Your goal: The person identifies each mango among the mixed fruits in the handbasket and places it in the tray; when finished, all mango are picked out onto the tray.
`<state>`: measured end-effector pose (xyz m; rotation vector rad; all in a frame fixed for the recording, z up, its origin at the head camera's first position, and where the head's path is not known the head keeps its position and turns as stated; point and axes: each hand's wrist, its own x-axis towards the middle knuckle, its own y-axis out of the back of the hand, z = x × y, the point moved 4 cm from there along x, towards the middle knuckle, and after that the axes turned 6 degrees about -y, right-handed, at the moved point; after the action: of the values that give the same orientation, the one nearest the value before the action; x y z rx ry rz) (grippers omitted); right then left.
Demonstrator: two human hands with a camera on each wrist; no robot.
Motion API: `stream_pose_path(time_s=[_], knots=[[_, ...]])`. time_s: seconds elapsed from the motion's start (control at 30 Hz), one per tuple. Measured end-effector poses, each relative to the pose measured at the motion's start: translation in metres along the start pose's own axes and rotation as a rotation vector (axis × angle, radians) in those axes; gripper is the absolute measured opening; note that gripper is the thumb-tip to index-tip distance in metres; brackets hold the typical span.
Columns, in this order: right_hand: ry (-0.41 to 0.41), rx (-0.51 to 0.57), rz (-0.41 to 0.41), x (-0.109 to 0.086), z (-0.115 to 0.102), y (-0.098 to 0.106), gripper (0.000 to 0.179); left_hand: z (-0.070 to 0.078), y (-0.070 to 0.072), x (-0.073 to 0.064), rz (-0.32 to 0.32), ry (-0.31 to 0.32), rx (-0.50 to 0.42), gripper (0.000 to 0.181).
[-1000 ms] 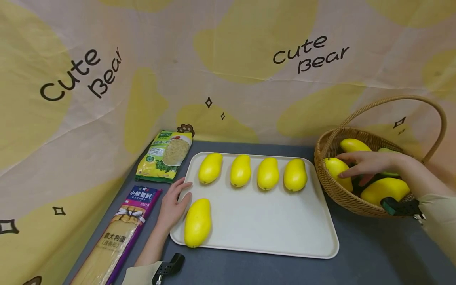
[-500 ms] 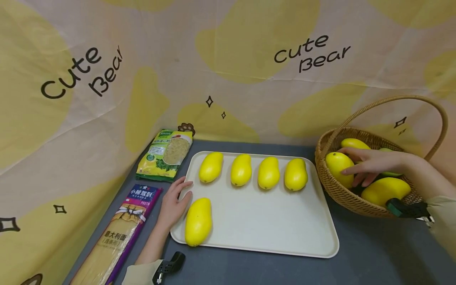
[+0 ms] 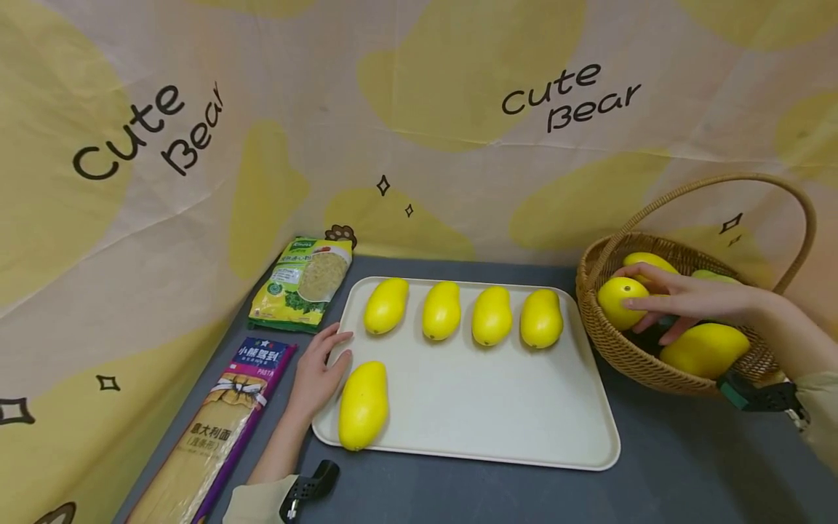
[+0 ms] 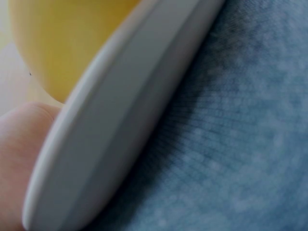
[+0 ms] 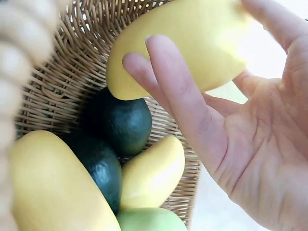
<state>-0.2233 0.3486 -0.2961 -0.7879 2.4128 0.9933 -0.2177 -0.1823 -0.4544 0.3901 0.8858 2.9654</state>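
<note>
In the head view my right hand (image 3: 694, 297) reaches inside the wicker basket (image 3: 612, 360) and pinches a yellow mango (image 3: 615, 304) between thumb and fingers. The right wrist view shows that mango (image 5: 178, 53) close to the basket wall, with two fingers extended alongside it. My left hand (image 3: 317, 375) rests at the left rim of the white tray (image 3: 484, 407), fingers loosely spread. Several mangoes stand in a row along the tray's far side, the rightmost mango (image 3: 542, 319) nearest the basket. Another mango (image 3: 364, 406) lies by the left hand, at the near left corner.
Other mangoes (image 5: 53, 187), dark green avocado-like fruits (image 5: 127, 125) and a light green fruit (image 5: 151, 221) share the basket, whose tall handle (image 3: 727, 178) arches above. Left of the tray lie a spaghetti pack (image 3: 216, 429) and a yellow-green Knorr packet (image 3: 304, 284).
My right hand has tipped and lifted the mango slightly inside the basket, so its end now faces upward. The left hand stays at the tray rim.
</note>
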Motion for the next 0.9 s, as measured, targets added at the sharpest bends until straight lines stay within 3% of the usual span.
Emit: stream_pose_path(time_s=[0.17, 0.37, 0.73, 0.83, 0.9], knots=[[-0.015, -0.004, 0.015, 0.001, 0.0, -0.002, 0.063, 0.0, 0.0, 0.0, 0.004, -0.004, 0.002, 0.033], [0.06, -0.006, 0.077, -0.004, -0.004, -0.004, 0.05, 0.0, 0.0, 0.0, 0.012, 0.0, 0.007, 0.033], [0.342, -0.058, 0.401, -0.034, -0.008, -0.014, 0.058, -0.001, 0.0, -0.001, 0.006, -0.008, 0.01, 0.033], [0.471, -0.022, 0.405, -0.042, -0.012, -0.022, 0.061, -0.001, 0.001, -0.001, 0.007, -0.013, 0.01, 0.033], [0.585, 0.054, 0.357, -0.045, -0.016, -0.029, 0.063, -0.002, 0.0, -0.001, 0.006, -0.011, 0.009, 0.033]])
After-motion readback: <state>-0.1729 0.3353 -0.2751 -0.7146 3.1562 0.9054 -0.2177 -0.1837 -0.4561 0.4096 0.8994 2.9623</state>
